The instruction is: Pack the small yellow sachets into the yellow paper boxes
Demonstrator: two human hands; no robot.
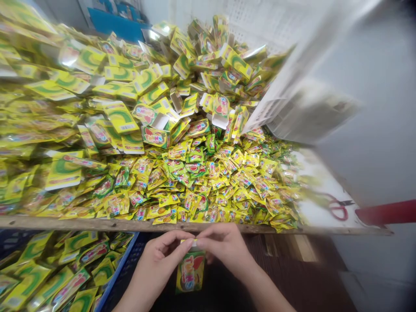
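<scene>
Between my two hands, just below the table's front edge, hangs a small yellow and green candy box [191,272] with colourful lettering. My left hand [159,260] grips its top left corner between thumb and fingers. On the top right, my right hand [225,249] pinches the same box, thumb near a white flap at its top end. Whether anything is inside the box cannot be seen. Beyond my hands, a heap of small yellow and green candy sachets [208,182] spreads over the table.
Many cardboard boxes [123,119] are piled behind and left of the sachets. A blue crate [118,268] at lower left holds more boxes. Red-handled scissors [338,208] lie on the white tabletop [320,173] at right, near a red pole [386,212]. The wooden table edge [107,224] runs across.
</scene>
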